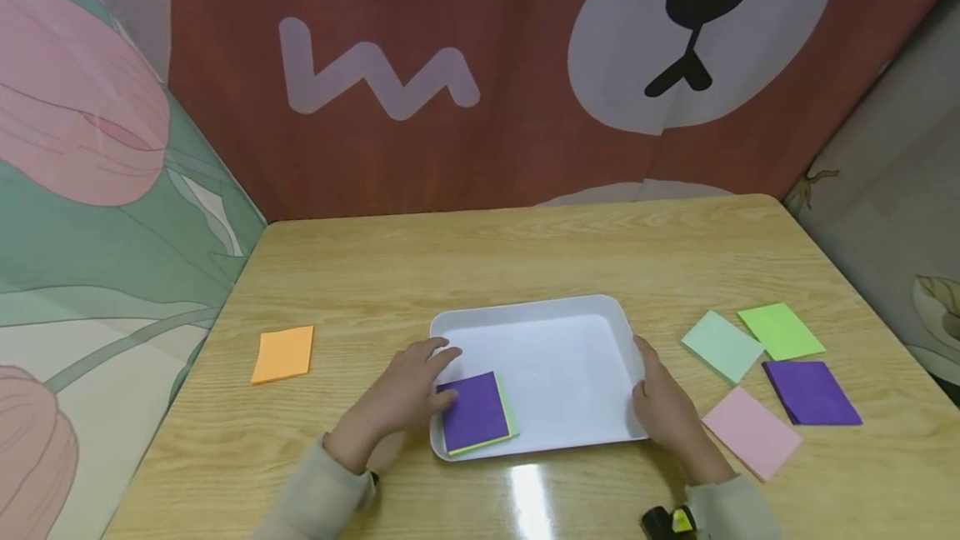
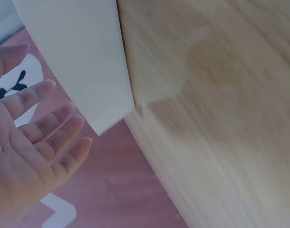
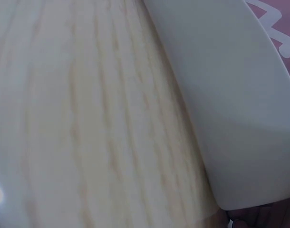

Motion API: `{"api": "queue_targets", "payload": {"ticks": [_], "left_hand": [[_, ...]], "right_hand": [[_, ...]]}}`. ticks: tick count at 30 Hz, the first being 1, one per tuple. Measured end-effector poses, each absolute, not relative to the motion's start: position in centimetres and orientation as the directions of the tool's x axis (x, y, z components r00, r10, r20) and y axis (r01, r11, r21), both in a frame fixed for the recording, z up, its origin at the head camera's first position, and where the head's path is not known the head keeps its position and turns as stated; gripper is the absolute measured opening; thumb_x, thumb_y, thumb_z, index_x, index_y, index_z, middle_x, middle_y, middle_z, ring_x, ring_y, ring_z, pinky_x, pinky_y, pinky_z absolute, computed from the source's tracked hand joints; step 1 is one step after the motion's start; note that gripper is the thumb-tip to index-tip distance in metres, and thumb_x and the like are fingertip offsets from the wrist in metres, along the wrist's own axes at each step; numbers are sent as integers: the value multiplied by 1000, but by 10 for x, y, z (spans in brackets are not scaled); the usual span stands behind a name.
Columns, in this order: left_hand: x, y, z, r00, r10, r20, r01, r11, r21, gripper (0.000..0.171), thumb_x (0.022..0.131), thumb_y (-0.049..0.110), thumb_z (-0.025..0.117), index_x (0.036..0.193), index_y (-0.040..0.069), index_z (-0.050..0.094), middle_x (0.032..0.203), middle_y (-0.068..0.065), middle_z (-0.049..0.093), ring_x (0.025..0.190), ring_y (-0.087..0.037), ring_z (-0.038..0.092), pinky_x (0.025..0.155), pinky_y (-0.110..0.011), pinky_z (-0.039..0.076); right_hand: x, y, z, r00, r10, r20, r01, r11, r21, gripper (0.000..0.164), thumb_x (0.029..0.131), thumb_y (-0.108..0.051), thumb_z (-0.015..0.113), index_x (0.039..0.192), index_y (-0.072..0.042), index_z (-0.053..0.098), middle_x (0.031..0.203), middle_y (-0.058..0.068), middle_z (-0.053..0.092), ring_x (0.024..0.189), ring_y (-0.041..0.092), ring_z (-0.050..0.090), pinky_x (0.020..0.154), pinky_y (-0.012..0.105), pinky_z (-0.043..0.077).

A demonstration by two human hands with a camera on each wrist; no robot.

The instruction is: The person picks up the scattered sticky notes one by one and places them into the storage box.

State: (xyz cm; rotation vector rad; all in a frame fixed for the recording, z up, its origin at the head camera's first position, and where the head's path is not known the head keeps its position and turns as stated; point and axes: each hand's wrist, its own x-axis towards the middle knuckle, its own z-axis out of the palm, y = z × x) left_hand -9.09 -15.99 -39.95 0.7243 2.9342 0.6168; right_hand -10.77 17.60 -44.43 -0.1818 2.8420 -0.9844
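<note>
Both hands attend the white tray (image 1: 570, 382): the right hand (image 1: 663, 398) grips its right end, fingers bent at the rim, probably to keep it steady, while the left hand (image 1: 401, 390) is released, its fingers loosely spread at the left end. The left thumb lies over the edge of a purple pad (image 1: 476, 411) (whether it actually presses the paper, I cannot tell). That pad sits in the tray's near left corner, a yellow edge (image 1: 480, 443) and a green edge (image 1: 507, 407) peeking from beneath, and the raised walls there would likely stop a slide. Smooth and seemingly plastic, the tray is a shallow rectangle with rounded corners and sloping sides. Just beside the right wrist lies a pink pad (image 1: 753, 433); past it come a second purple pad (image 1: 813, 392), a mint pad (image 1: 722, 346) and a lime pad (image 1: 782, 330), matt paper squares loosely grouped at differing angles, perhaps for easy reach. An orange pad (image 1: 281, 354) lies alone, well apart on the left. Streaky wood grain covers the table (image 1: 360, 273), glossy enough to throw back a light. Behind its far edge hangs a reddish-brown cloth (image 1: 525, 148), printed with a dark-nosed snout and a pale zigzag.
</note>
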Motion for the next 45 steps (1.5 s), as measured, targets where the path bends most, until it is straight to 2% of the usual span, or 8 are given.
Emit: {"api": "queue_targets", "payload": {"ticks": [11, 29, 35, 45], "left_hand": [[-100, -187, -408, -915, 388, 106, 397, 829, 395, 51, 76, 21, 63, 120, 1, 45, 119, -22, 48, 110, -38, 40, 86, -61, 35], [-108, -228, -407, -966, 257, -30, 228, 902, 368, 54, 81, 23, 57, 125, -1, 39, 124, -30, 41, 111, -46, 35, 87, -66, 30], [-106, -240, -407, -970, 239, -45, 205, 902, 381, 54, 82, 22, 56, 125, -4, 37, 123, -33, 39, 109, -50, 35, 84, -69, 31], [-110, -262, -404, -984, 149, -101, 105, 931, 348, 55, 84, 23, 54, 127, -4, 34, 123, -34, 38, 106, -52, 35, 78, -69, 34]], "right_hand": [[-107, 176, -440, -984, -148, -98, -56, 782, -621, 54, 86, -2, 25, 136, 3, 3, 134, 37, 22, 120, 46, 22, 95, 61, 25], [-108, 176, -443, -985, -153, -84, -66, 772, -632, 54, 86, -1, 26, 135, 3, 4, 134, 36, 22, 120, 46, 21, 95, 61, 24], [-108, 177, -445, -986, -155, -58, -87, 781, -618, 54, 86, 0, 28, 135, 4, 6, 132, 38, 26, 118, 46, 25, 92, 61, 29], [-108, 177, -445, -986, -154, -59, -84, 777, -624, 54, 86, 0, 27, 135, 4, 6, 132, 37, 25, 119, 45, 24, 93, 60, 28]]}}
